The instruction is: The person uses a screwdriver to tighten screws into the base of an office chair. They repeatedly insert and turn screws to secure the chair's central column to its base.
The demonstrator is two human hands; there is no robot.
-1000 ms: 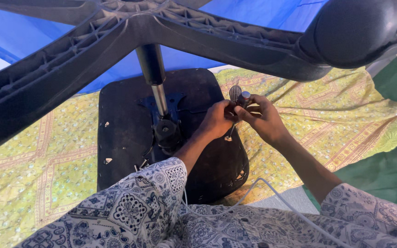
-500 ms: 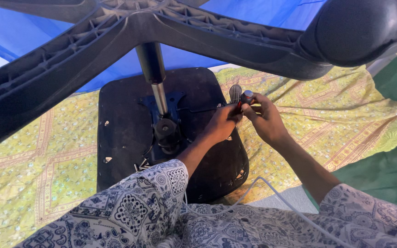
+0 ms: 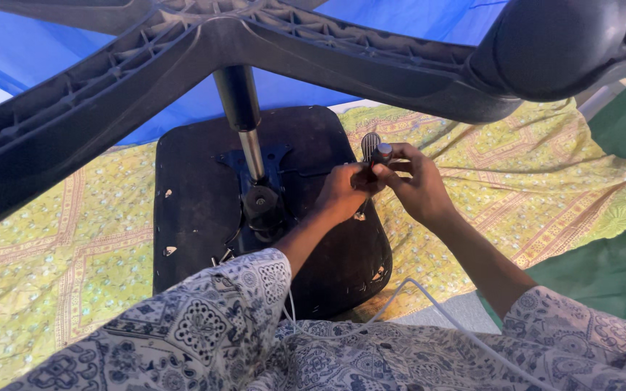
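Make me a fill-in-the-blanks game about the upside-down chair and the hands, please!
1. Both hands hold a small tool over the chair's ____ seat underside.
2. The seat lies on a ____ patterned cloth.
3. The left hand and right hand meet at the tool's ____.
4. A thin ____ cable crosses the lap.

Missing words: black; yellow; handle; white

Makeshift repair spot: tarp (image 3: 30,58), floor cloth (image 3: 59,268)

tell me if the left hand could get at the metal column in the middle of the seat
Probably yes: the left hand sits just right of the metal column, with only bare black seat underside between them.
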